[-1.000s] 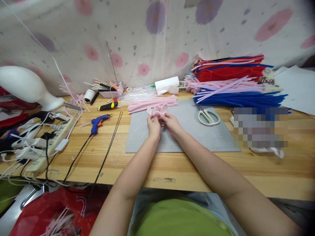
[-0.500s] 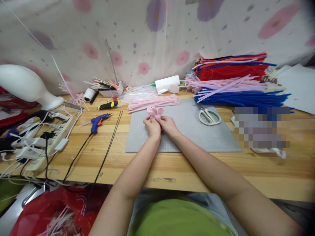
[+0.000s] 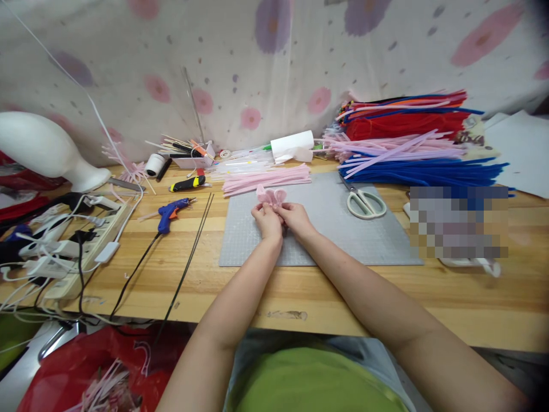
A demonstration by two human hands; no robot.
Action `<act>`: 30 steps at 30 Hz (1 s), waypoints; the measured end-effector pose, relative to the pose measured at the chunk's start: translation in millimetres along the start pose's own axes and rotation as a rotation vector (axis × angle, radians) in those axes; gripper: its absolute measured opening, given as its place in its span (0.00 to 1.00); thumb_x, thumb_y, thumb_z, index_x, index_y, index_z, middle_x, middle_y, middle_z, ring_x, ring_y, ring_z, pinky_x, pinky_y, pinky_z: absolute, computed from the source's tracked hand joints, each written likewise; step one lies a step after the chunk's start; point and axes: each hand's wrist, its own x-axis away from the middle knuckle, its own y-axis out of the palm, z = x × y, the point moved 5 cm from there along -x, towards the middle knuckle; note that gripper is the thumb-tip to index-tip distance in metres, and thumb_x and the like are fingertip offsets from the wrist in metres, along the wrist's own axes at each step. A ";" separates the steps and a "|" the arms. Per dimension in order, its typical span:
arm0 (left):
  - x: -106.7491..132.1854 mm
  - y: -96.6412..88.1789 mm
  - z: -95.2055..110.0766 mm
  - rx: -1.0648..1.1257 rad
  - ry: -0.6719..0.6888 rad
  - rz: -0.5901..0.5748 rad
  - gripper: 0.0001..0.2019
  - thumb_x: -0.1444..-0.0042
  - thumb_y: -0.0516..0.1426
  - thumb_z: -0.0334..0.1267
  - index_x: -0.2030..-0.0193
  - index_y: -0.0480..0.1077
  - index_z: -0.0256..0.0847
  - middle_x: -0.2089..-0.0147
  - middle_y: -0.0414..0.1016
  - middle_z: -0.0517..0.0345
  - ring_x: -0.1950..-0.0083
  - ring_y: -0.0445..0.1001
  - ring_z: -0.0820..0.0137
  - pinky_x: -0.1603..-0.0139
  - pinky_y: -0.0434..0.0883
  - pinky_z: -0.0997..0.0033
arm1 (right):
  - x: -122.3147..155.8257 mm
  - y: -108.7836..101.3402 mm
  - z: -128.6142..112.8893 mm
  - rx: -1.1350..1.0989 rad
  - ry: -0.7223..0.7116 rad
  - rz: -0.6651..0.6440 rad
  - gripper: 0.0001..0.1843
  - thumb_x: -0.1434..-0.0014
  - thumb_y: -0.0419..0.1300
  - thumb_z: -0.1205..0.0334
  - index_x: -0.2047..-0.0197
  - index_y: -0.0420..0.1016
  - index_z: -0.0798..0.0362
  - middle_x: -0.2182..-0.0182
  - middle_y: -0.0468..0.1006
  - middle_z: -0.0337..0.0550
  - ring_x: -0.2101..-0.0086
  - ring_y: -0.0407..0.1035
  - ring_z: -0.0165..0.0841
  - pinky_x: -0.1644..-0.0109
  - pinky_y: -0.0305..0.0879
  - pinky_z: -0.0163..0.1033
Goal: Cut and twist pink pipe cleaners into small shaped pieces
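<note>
Above the grey cutting mat [image 3: 343, 240], a pink pipe-cleaner flower [image 3: 274, 197] with looped petals is pinched between my two hands. My left hand [image 3: 268, 220] grips its base from the left, thumb and fingers pressed together. From the right, the fingertips of my right hand [image 3: 295, 218] close on the same base, touching the left fingers. The underside of the flower is hidden behind my fingers. Just beyond it lies a bundle of pink pipe cleaners [image 3: 268, 179]. White-handled scissors [image 3: 364, 203] rest on the mat to the right.
A blue glue gun [image 3: 169, 216], two thin dark rods [image 3: 189, 257] and a yellow-black cutter [image 3: 187, 183] lie on the left. Farther left are a cabled power strip [image 3: 71, 274] and a white foam head [image 3: 38, 149]. Blue pipe cleaners [image 3: 420, 173] are piled at the back right.
The flower's petals have turned slightly and stand more upright between my fingers. Both hands keep nearly the same place and hold.
</note>
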 end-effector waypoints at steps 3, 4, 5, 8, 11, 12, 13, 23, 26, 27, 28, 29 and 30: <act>10.3 12.0 4.3 0.151 -0.056 -0.259 0.09 0.47 0.51 0.38 0.59 0.61 0.39 0.78 0.64 0.66 0.80 0.64 0.78 0.75 0.62 0.77 | 1.1 -5.8 -5.7 -0.079 0.006 0.010 0.14 0.54 0.56 0.58 0.85 0.60 0.54 0.90 0.59 0.31 0.86 0.50 0.21 0.81 0.45 0.30; 12.9 15.1 5.8 0.184 -0.088 -0.355 0.07 0.48 0.52 0.37 0.63 0.62 0.38 0.80 0.61 0.67 0.82 0.62 0.80 0.77 0.61 0.78 | 1.7 -8.1 -8.1 -0.089 0.000 0.016 0.15 0.54 0.56 0.59 0.86 0.58 0.54 0.91 0.58 0.31 0.86 0.50 0.21 0.81 0.45 0.30; 14.8 17.1 7.1 0.209 -0.124 -0.441 0.06 0.49 0.53 0.37 0.67 0.63 0.38 0.82 0.60 0.68 0.83 0.61 0.80 0.78 0.60 0.78 | 2.5 -9.9 -10.6 -0.094 -0.009 0.017 0.16 0.53 0.56 0.60 0.87 0.58 0.54 0.91 0.58 0.31 0.87 0.50 0.21 0.81 0.45 0.30; 16.0 18.5 10.6 0.226 -0.207 -0.637 0.07 0.50 0.54 0.39 0.72 0.65 0.36 0.83 0.62 0.65 0.82 0.63 0.78 0.76 0.62 0.76 | 4.1 -12.4 -14.5 -0.051 0.001 -0.034 0.17 0.52 0.55 0.62 0.88 0.57 0.54 0.92 0.57 0.32 0.87 0.49 0.20 0.81 0.46 0.30; 13.4 16.2 12.1 0.182 -0.249 -0.707 0.09 0.52 0.54 0.39 0.73 0.67 0.35 0.84 0.64 0.62 0.83 0.65 0.76 0.75 0.64 0.74 | 3.3 -13.9 -11.9 0.102 0.064 -0.101 0.18 0.49 0.54 0.59 0.86 0.59 0.54 0.92 0.59 0.33 0.88 0.51 0.21 0.82 0.45 0.31; 12.0 14.6 11.9 0.171 -0.263 -0.683 0.08 0.52 0.55 0.38 0.73 0.67 0.34 0.84 0.65 0.61 0.83 0.65 0.76 0.75 0.64 0.74 | 2.4 -14.9 -10.8 0.170 0.076 -0.116 0.18 0.48 0.53 0.58 0.86 0.60 0.54 0.92 0.60 0.33 0.88 0.51 0.22 0.83 0.46 0.31; 10.9 13.0 11.5 0.165 -0.275 -0.648 0.06 0.53 0.55 0.36 0.74 0.68 0.34 0.83 0.67 0.60 0.82 0.66 0.76 0.74 0.64 0.74 | 1.4 -15.8 -10.1 0.237 0.079 -0.132 0.18 0.47 0.53 0.58 0.85 0.62 0.55 0.92 0.61 0.34 0.88 0.52 0.22 0.83 0.46 0.31; 5.3 2.6 16.3 0.114 -0.189 -0.475 0.05 0.51 0.55 0.33 0.72 0.70 0.33 0.72 0.75 0.55 0.73 0.73 0.74 0.70 0.67 0.74 | 3.7 -29.2 -30.9 0.501 -0.013 -0.327 0.14 0.54 0.62 0.55 0.68 0.70 0.56 0.79 0.73 0.40 0.79 0.64 0.27 0.77 0.55 0.31; 5.3 1.9 18.2 0.097 -0.214 -0.532 0.06 0.50 0.56 0.34 0.67 0.71 0.34 0.68 0.76 0.52 0.70 0.75 0.71 0.70 0.69 0.73 | -1.4 -43.4 -47.8 0.552 -0.233 -0.086 0.19 0.53 0.59 0.49 0.64 0.70 0.55 0.78 0.72 0.38 0.77 0.63 0.27 0.74 0.54 0.31; 5.9 2.2 18.2 0.092 -0.224 -0.552 0.06 0.50 0.56 0.35 0.67 0.71 0.33 0.68 0.75 0.52 0.70 0.75 0.71 0.71 0.69 0.73 | -2.1 -44.7 -51.1 0.569 -0.296 -0.030 0.17 0.52 0.58 0.50 0.65 0.70 0.55 0.79 0.70 0.37 0.77 0.62 0.27 0.74 0.54 0.32; 6.4 2.4 18.0 0.095 -0.234 -0.561 0.06 0.50 0.56 0.35 0.67 0.71 0.33 0.68 0.75 0.52 0.71 0.75 0.71 0.71 0.69 0.74 | -2.5 -44.6 -52.8 0.586 -0.341 0.015 0.14 0.51 0.57 0.51 0.68 0.70 0.54 0.79 0.69 0.36 0.77 0.61 0.26 0.73 0.53 0.32; 6.7 2.4 17.5 0.110 -0.246 -0.560 0.06 0.49 0.56 0.34 0.68 0.71 0.33 0.68 0.75 0.51 0.71 0.75 0.72 0.71 0.69 0.74 | -2.7 -43.6 -53.0 0.596 -0.366 0.057 0.12 0.50 0.56 0.53 0.71 0.70 0.54 0.80 0.68 0.36 0.77 0.60 0.26 0.73 0.52 0.32; 6.8 2.4 16.8 0.134 -0.260 -0.553 0.06 0.49 0.56 0.34 0.69 0.70 0.32 0.69 0.75 0.51 0.71 0.75 0.73 0.71 0.69 0.75 | -2.6 -42.4 -52.2 0.598 -0.379 0.101 0.12 0.49 0.55 0.54 0.74 0.69 0.54 0.80 0.68 0.36 0.77 0.59 0.26 0.72 0.52 0.32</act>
